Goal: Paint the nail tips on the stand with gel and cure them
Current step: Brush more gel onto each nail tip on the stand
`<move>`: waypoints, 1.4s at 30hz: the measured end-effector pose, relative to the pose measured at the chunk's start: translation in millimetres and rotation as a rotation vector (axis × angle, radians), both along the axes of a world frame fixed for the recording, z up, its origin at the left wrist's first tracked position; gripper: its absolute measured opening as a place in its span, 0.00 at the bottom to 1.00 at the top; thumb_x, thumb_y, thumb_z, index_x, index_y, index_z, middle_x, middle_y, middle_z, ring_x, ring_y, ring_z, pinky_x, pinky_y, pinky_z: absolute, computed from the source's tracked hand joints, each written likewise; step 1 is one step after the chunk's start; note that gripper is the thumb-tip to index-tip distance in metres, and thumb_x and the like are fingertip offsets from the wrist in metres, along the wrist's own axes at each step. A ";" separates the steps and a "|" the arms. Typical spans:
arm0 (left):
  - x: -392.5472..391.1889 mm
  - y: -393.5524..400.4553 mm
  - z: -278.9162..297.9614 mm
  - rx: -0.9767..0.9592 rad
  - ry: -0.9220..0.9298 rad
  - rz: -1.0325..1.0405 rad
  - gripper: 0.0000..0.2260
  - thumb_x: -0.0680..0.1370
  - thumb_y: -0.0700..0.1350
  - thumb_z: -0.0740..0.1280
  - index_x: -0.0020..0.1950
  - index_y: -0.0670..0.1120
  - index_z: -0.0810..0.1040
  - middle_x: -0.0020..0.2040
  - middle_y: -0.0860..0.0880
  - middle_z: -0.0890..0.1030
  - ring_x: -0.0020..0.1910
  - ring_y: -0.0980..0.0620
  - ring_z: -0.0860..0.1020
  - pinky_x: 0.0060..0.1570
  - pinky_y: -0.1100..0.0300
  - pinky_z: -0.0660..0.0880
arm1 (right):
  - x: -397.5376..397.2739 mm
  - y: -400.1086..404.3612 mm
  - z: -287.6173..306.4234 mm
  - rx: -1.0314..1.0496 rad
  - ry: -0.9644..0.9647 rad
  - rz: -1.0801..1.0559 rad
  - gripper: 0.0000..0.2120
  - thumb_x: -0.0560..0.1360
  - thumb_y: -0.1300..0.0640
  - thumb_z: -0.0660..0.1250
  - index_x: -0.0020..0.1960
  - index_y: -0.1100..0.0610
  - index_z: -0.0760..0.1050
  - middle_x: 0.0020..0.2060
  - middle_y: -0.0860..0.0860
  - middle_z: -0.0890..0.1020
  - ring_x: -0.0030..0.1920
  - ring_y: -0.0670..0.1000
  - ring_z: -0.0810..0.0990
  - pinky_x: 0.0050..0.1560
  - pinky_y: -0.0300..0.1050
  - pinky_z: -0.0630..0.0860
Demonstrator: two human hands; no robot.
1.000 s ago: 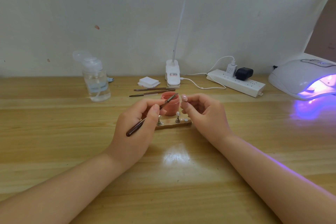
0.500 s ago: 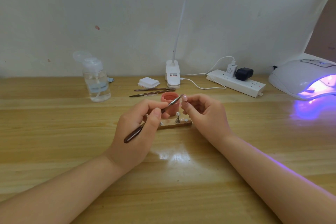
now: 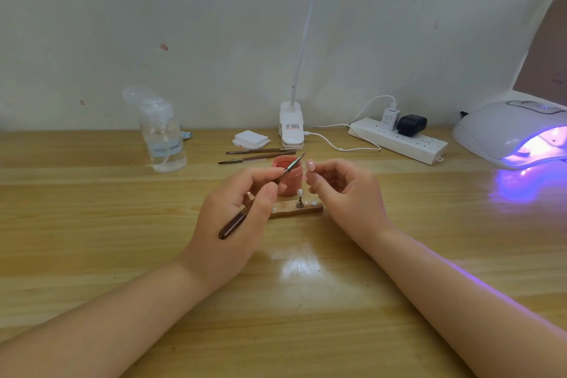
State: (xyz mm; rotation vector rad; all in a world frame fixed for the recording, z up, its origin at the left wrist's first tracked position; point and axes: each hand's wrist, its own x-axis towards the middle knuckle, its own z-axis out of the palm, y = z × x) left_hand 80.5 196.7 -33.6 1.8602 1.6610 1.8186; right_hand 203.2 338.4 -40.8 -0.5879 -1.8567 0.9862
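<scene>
Two hands over the surface: left hand pinches the gel brush, whose tip has lifted off the pink gel pot toward the nail tip pinched in the right hand. Painting looks imminent; the wooden stand sits below, the curing lamp glows far right.

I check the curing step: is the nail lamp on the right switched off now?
No, the nail lamp glows purple inside and casts purple light on the table.

Head-worn view, facing forward and down, close over desk
</scene>
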 end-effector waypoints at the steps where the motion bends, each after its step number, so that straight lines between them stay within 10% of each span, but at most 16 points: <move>1: 0.6 0.7 0.1 -0.011 0.016 0.001 0.10 0.80 0.44 0.63 0.57 0.58 0.77 0.49 0.64 0.82 0.48 0.63 0.80 0.47 0.74 0.71 | -0.2 -0.3 0.0 0.002 0.000 -0.001 0.03 0.75 0.62 0.71 0.47 0.56 0.82 0.38 0.50 0.85 0.39 0.50 0.84 0.47 0.52 0.81; 22: -3.6 -2.0 -4.8 -0.041 -0.003 -0.002 0.11 0.77 0.51 0.58 0.53 0.53 0.79 0.44 0.59 0.83 0.49 0.53 0.81 0.47 0.58 0.75 | 1.6 -0.9 -0.1 -0.003 -0.014 -0.009 0.07 0.75 0.62 0.71 0.46 0.50 0.81 0.38 0.50 0.85 0.40 0.53 0.84 0.47 0.57 0.80; 37: 0.1 1.7 -1.3 0.011 -0.098 0.029 0.11 0.81 0.41 0.60 0.54 0.53 0.79 0.46 0.60 0.84 0.49 0.61 0.81 0.46 0.73 0.72 | 0.8 -1.2 0.4 -0.024 0.038 0.008 0.02 0.74 0.61 0.72 0.47 0.56 0.82 0.37 0.51 0.85 0.39 0.53 0.84 0.46 0.56 0.80; 42: -0.5 -1.6 -2.4 -0.030 0.004 0.036 0.12 0.78 0.51 0.59 0.53 0.52 0.81 0.45 0.58 0.84 0.51 0.51 0.81 0.49 0.60 0.74 | 1.6 0.2 -0.2 -0.030 0.024 -0.006 0.06 0.74 0.62 0.71 0.45 0.51 0.81 0.36 0.49 0.85 0.39 0.52 0.84 0.45 0.54 0.81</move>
